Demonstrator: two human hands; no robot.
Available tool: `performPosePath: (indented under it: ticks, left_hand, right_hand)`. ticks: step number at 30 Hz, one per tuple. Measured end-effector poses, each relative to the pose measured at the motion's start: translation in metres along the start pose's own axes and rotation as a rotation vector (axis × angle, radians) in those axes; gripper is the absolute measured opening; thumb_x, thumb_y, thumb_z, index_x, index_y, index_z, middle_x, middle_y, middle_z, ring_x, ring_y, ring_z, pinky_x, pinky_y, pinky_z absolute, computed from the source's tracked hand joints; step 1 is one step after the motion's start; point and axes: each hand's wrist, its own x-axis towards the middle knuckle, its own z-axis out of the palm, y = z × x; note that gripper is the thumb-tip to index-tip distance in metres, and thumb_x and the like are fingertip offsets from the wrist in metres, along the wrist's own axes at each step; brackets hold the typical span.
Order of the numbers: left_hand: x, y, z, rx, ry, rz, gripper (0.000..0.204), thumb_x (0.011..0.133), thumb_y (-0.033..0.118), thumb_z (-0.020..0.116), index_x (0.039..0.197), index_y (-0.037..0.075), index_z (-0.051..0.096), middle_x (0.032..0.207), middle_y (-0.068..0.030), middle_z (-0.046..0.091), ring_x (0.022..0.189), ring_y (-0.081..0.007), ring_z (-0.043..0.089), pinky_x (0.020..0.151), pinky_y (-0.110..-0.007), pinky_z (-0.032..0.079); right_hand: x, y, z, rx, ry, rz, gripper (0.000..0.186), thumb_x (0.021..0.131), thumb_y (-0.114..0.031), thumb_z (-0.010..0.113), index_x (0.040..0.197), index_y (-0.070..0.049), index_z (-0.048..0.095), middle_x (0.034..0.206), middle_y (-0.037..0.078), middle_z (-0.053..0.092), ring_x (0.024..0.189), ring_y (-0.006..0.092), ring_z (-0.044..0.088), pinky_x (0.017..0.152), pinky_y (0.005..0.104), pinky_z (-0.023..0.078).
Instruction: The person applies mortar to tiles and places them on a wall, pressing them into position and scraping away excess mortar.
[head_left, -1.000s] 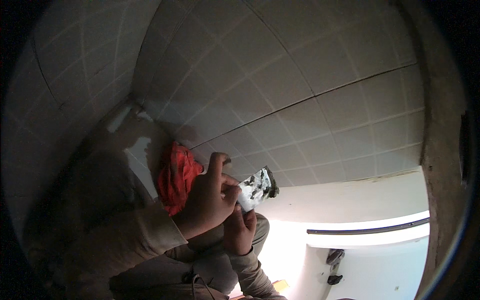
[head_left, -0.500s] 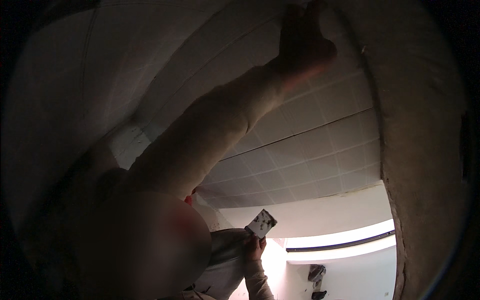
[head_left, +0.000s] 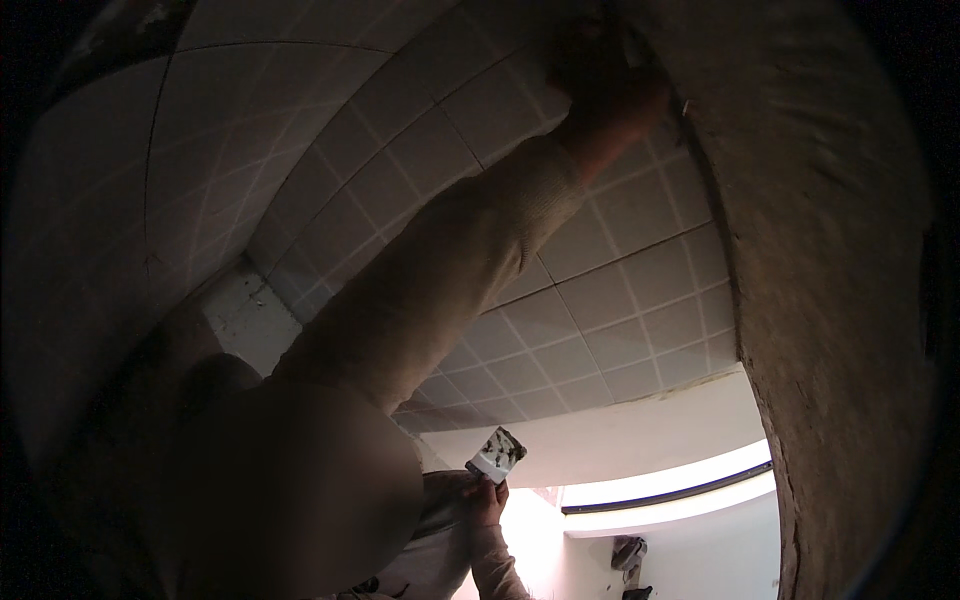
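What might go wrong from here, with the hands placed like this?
The dark-smeared white piece might foul whatever it brushes. The right hand grips only its lower end, so a bump could dislodge it. The left hand is high up in shadow by the tiled wall, so a slip there might go unseen.

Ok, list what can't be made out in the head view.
Head view:
Left hand: fingers and anything held, lost in darkness.
Beige sleeve: near end hidden by a blurred patch.
Smeared white piece: gripped end, covered by right hand.
Dark object: cut off by the bottom edge.
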Motion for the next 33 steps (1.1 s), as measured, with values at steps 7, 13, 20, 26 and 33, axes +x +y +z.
performPosePath:
  ticks: [7,13,20,26,33]
  left_hand:
    - [-0.006,0.024,-0.018,0.095,-0.137,-0.122,0.083,0.078,0.047,0.061,0.145,0.014,0.024,0.139,-0.0284,0.021,0.127,-0.0448,0.019,0.098,-0.059,0.019]
    - [-0.019,0.021,0.001,0.286,0.157,0.089,0.083,0.081,0.040,0.057,0.144,0.003,0.017,0.137,-0.0314,0.024,0.126,-0.0459,0.022,0.099,-0.057,0.020]
    - [-0.015,0.025,-0.023,0.103,-0.016,0.269,0.081,0.079,0.030,0.056,0.139,-0.010,0.018,0.134,-0.0335,0.031,0.121,-0.0482,0.031,0.097,-0.057,0.026]
    - [-0.022,0.015,-0.022,0.301,-0.092,0.387,0.078,0.077,0.025,0.057,0.137,-0.011,0.021,0.136,-0.0345,0.029,0.123,-0.0483,0.031,0.096,-0.058,0.028]
    - [-0.010,-0.006,-0.034,0.118,-0.297,0.314,0.081,0.077,0.026,0.058,0.141,-0.004,0.020,0.141,-0.0334,0.021,0.130,-0.0486,0.021,0.103,-0.057,0.021]
  right_hand:
    - [-0.006,-0.013,0.020,0.028,0.058,0.026,0.013,0.090,-0.010,0.053,0.101,-0.003,0.052,0.071,0.005,0.058,0.052,0.0147,0.056,0.050,0.0279,0.049]
    - [-0.002,0.001,0.004,0.039,0.076,0.029,0.010,0.091,-0.012,0.054,0.098,-0.004,0.051,0.063,0.003,0.053,0.051,0.0141,0.054,0.048,0.0278,0.049]
    - [-0.004,-0.005,0.020,0.054,0.068,0.015,0.012,0.091,-0.012,0.054,0.099,-0.003,0.051,0.068,0.004,0.056,0.054,0.0136,0.055,0.048,0.0277,0.049]
    - [0.007,-0.019,0.026,0.107,0.012,0.010,0.014,0.090,-0.012,0.054,0.101,-0.004,0.052,0.075,0.004,0.059,0.054,0.0138,0.057,0.048,0.0273,0.049]
    - [0.008,-0.008,0.010,0.039,0.032,0.006,0.014,0.090,-0.012,0.055,0.100,-0.004,0.052,0.073,0.004,0.058,0.052,0.0132,0.055,0.048,0.0270,0.050]
